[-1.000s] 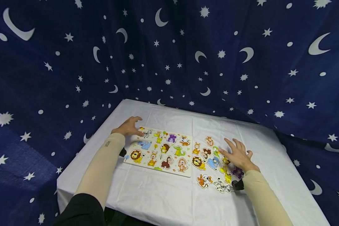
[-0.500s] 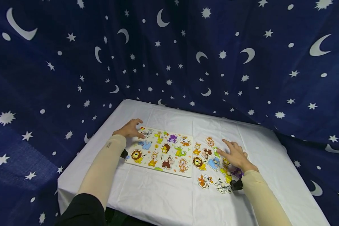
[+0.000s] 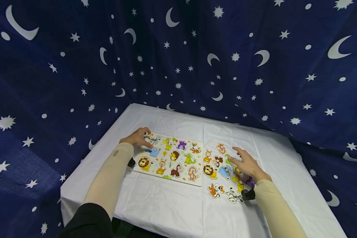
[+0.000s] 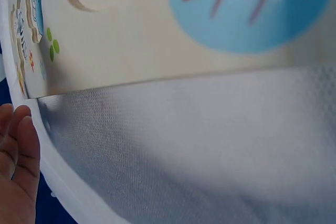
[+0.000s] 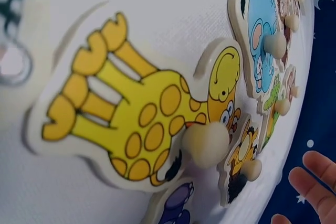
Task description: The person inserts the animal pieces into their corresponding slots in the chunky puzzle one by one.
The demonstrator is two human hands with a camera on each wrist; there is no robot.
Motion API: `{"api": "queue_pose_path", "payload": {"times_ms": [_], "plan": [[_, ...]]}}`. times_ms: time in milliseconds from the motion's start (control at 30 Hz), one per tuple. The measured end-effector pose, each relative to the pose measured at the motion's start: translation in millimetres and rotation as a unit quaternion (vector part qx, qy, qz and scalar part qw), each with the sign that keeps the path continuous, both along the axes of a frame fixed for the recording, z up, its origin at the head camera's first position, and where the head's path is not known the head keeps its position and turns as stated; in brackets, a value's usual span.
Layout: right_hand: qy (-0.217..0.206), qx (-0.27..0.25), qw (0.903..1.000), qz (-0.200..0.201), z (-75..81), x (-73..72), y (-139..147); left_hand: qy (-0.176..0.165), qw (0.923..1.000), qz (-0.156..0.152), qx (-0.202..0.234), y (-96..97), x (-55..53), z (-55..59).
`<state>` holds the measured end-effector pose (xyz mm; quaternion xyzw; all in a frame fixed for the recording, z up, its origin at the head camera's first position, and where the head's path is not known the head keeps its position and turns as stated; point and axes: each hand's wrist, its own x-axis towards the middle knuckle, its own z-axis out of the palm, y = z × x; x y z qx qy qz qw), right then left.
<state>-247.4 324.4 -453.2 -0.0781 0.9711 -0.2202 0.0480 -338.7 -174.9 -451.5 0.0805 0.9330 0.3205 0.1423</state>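
A pale wooden puzzle board (image 3: 174, 178) with animal pictures lies on the table. My left hand (image 3: 137, 137) is at its far left corner, fingers bent loosely and thumb over the edge near the zebra picture. The left wrist view shows the fingertips just off the board's corner. To the right lie loose knobbed puzzle pieces, among them a lion (image 3: 209, 171), a blue elephant (image 3: 225, 172), a zebra (image 3: 233, 195) and a giraffe (image 5: 142, 124). Over the far right of this group hovers my right hand (image 3: 247, 163), fingers spread and holding nothing, thumb by the crocodile piece (image 3: 227, 160).
A white cloth covers the table (image 3: 166, 205). Behind it hangs a dark blue curtain (image 3: 154, 79) with moons and stars. Black wrist cameras sit under both wrists, the right one close over the zebra piece.
My right hand has shifted slightly left over the pieces, its fingers drawing closer together. The left hand has moved slightly nearer at the board's corner. Board and pieces stay put.
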Motion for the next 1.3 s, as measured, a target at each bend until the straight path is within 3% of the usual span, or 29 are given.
{"api": "queue_pose_path", "payload": {"times_ms": [200, 433, 967, 1300], "plan": [[-0.01, -0.022, 0.9997, 0.004, -1.6, 0.3, -3, -0.01, 0.9999, -0.006, 0.005, -1.7, 0.3, -2.2], [-0.013, -0.024, 0.9996, 0.004, -4.8, 1.0, -5, -0.025, 0.9991, -0.015, -0.033, -3.5, 3.0, -2.7], [-0.029, -0.037, 0.9987, 0.016, -7.9, 1.1, -8, -0.032, 0.9994, -0.013, -0.004, -7.1, 5.2, -12.0], [-0.032, -0.043, 0.9984, 0.015, -6.5, -0.5, -11, -0.039, 0.9989, -0.013, -0.022, -7.6, 5.5, -11.2]]}}
